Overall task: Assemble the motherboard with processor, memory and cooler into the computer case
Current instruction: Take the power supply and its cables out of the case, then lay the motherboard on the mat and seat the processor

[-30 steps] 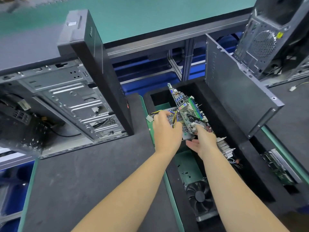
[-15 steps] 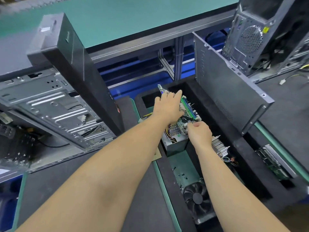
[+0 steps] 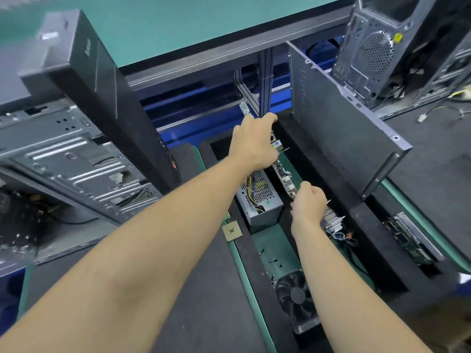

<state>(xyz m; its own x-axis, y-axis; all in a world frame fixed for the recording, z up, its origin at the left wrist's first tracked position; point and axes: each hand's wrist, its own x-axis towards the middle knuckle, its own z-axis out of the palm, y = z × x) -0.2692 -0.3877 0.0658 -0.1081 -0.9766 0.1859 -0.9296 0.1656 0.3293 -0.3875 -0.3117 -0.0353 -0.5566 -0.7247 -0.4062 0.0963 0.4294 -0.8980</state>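
Early stage of assembly. The motherboard (image 3: pixel 283 174) stands nearly on edge above a foam-lined bin (image 3: pixel 300 138) at the centre of the view and is not yet in any case. The open computer case (image 3: pixel 71 154) lies on its side on the desk (image 3: pixel 209 289) at 9 o'clock, its mounting tray bare. What is left, as far as can be judged: carrying the board across to that case, seating it, and fitting processor, memory and cooler. Whether any of these already sits on the board cannot be told, since only its edge shows.

Left hand (image 3: pixel 254 141): fingers curled over the far upper edge of the board, near its rear connectors, gripping it from above. Right hand (image 3: pixel 309 202): fingers closed in a pinch on the near lower corner of the board. The two hands hold the board clear of the bin contents.

Bin contents: a power supply (image 3: pixel 260 200) with a perforated top and bundled wires, just beside the board at 7 o'clock of it; a finned heatsink (image 3: pixel 334 220) against the right wrist; a black fan (image 3: pixel 297 294) at 6 o'clock; loose screws (image 3: pixel 274 261) on the green floor between them. A processor chip (image 3: pixel 232 231) lies on the bin's left rim. A detached side panel (image 3: pixel 339 138) leans at 2 o'clock, and a second case (image 3: pixel 377 47) stands at 1 o'clock.
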